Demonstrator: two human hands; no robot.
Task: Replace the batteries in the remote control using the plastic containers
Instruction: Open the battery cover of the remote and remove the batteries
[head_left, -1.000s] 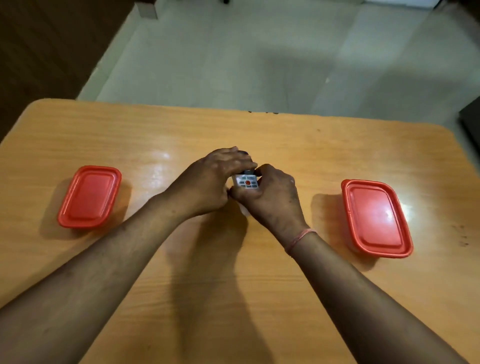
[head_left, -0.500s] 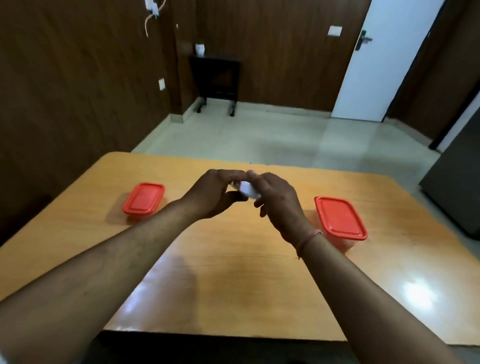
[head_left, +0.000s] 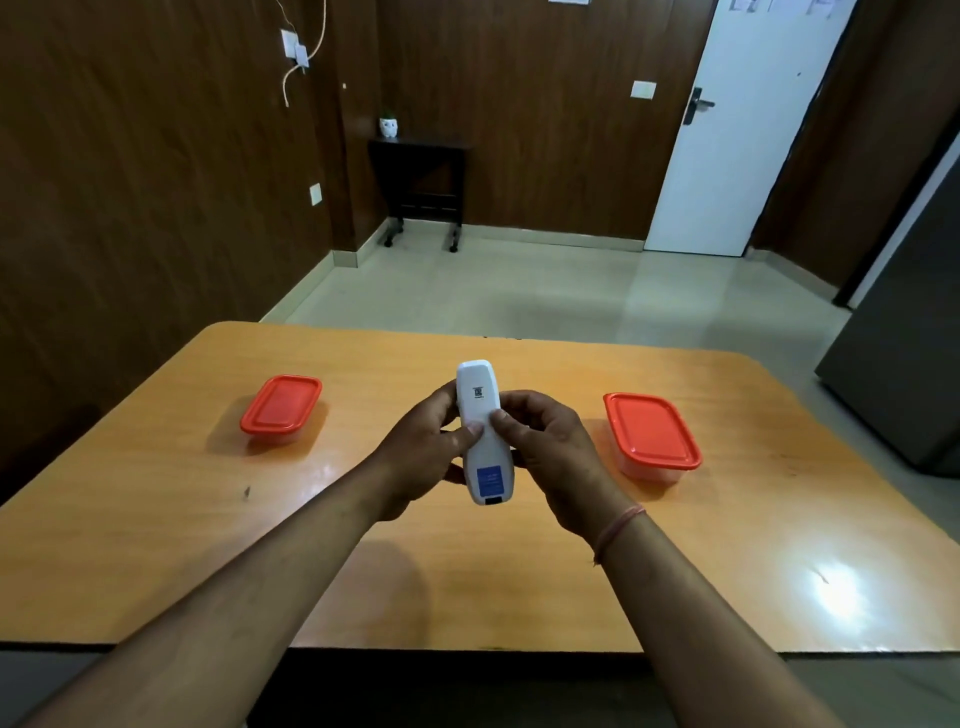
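A white remote control (head_left: 480, 415) is held above the middle of the table, back side up, with a blue label near its lower end. My left hand (head_left: 423, 457) grips it from the left and my right hand (head_left: 545, 447) from the right; both thumbs press on its back cover. Two clear plastic containers with red lids stand on the table: one at the left (head_left: 280, 410), one at the right (head_left: 649, 434). Both lids are on, so their contents are hidden.
The orange wooden table (head_left: 467, 582) has rounded far corners and a near edge below my forearms. Beyond it lie a tiled floor, a small dark side table (head_left: 421, 187) against brown walls and a white door (head_left: 748, 124). A grey cabinet (head_left: 904, 374) stands at the right.
The remote was lifted off the table and turned over from buttons up to back up. The view rose from the tabletop to take in the room. Both hands stayed on the remote.
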